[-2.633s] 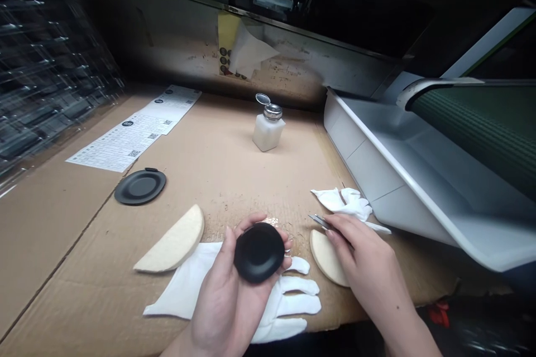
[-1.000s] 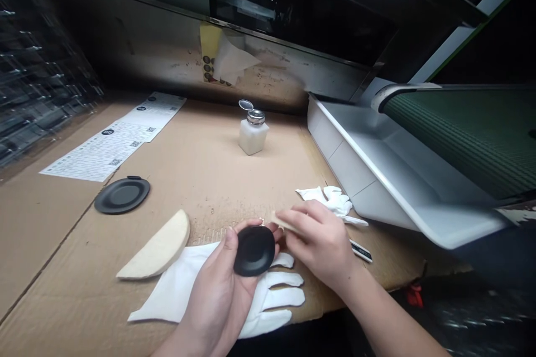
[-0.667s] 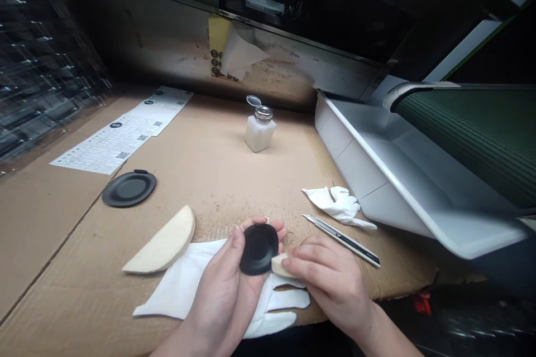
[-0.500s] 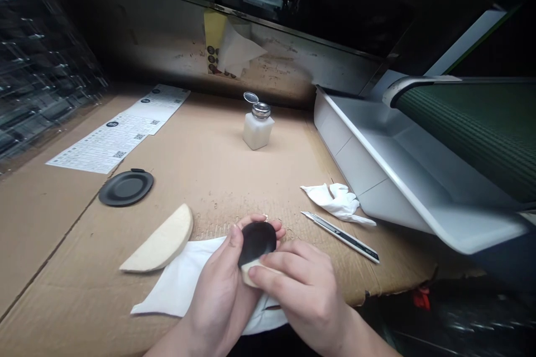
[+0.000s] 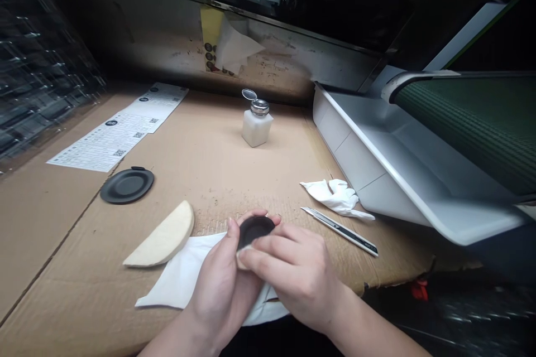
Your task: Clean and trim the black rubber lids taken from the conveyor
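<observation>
My left hand [image 5: 221, 284] grips a small black round disc [image 5: 252, 227] by its edges, tilted toward me. My right hand [image 5: 293, 273] lies over the disc's lower part, fingers closed on a cream-coloured pad [image 5: 241, 257] that presses against the disc; only a sliver of the pad shows. Both hands hover over a white glove [image 5: 180, 279] lying on the cardboard-covered bench [image 5: 209, 162].
A half-round cream pad [image 5: 162, 237] lies to the left, a second black disc [image 5: 127, 185] farther left. A utility knife [image 5: 339, 223] and a crumpled white cloth [image 5: 335, 195] lie to the right. A dispenser bottle [image 5: 256, 121], label sheets [image 5: 119, 134] and a grey tray [image 5: 402, 167] are beyond.
My right hand left the knife on the bench, picked up the cream pad beside it and brought it onto the black disc. The left hand kept hold of the disc.
</observation>
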A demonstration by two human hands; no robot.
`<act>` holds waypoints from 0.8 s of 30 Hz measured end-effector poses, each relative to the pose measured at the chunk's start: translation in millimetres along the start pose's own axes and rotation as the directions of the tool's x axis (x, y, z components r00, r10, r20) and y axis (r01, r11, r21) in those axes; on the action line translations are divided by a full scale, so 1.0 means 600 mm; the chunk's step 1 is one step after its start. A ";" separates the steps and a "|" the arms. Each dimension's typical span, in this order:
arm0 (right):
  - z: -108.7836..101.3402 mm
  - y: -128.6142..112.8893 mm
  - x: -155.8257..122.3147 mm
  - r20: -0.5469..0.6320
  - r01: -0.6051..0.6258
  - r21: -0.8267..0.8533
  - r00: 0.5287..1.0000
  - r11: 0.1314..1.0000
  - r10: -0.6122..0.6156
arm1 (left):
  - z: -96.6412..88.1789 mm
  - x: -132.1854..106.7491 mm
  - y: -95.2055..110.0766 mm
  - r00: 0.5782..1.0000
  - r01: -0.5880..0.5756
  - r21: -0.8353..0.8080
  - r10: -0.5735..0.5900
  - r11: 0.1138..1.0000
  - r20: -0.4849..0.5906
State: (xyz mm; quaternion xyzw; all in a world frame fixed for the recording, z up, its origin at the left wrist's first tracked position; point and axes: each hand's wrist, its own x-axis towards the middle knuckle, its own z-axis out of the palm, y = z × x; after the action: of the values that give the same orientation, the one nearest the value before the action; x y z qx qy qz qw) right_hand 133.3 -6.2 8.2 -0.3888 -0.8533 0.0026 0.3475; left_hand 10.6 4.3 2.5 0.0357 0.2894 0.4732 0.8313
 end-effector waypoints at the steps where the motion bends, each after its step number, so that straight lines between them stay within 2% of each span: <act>1: 0.006 0.000 0.009 -0.028 -0.025 -0.017 0.999 1.000 0.024 | 0.002 0.000 0.000 1.000 -0.017 -0.002 0.017 1.000 0.007; 4: 0.015 0.004 0.025 -0.123 -0.141 -0.045 0.983 0.989 0.135 | 0.003 0.001 0.001 0.998 -0.050 0.001 0.050 0.999 0.027; 6: 0.015 0.001 0.023 -0.118 -0.177 -0.022 0.978 0.984 0.174 | 0.002 0.000 0.001 0.999 -0.043 0.012 0.043 0.999 0.017; 10: -0.004 -0.010 -0.005 0.070 -0.071 0.028 0.995 0.997 0.069 | -0.001 -0.001 -0.001 1.000 -0.017 0.029 0.016 0.999 0.018; 13: -0.034 0.003 -0.027 0.175 -0.014 -0.043 0.984 0.999 0.021 | -0.001 0.001 -0.002 0.999 -0.033 0.057 0.032 0.998 0.019; 16: -0.063 0.029 -0.036 0.116 -0.053 -0.135 0.991 0.989 0.069 | 0.000 0.003 -0.003 0.997 -0.079 0.078 0.078 0.994 0.007; 20: -0.074 0.040 -0.027 -0.031 -0.137 -0.065 0.990 0.988 0.136 | -0.001 0.003 -0.003 0.996 -0.086 0.097 0.086 0.992 0.009; 22: -0.067 0.032 -0.018 -0.020 -0.143 -0.042 0.990 0.989 0.143 | -0.002 0.003 -0.004 0.995 -0.091 0.101 0.087 0.991 0.038; 24: -0.061 0.022 -0.009 0.058 -0.140 -0.034 0.988 0.990 0.142 | -0.002 0.002 -0.004 0.994 -0.088 0.107 0.081 0.990 0.068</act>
State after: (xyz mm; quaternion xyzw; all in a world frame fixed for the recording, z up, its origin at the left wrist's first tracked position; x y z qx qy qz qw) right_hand 166.3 -10.3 28.9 -0.4532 -0.8335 0.0262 0.3149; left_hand 12.1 3.9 0.4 0.1087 0.2867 0.4900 0.8160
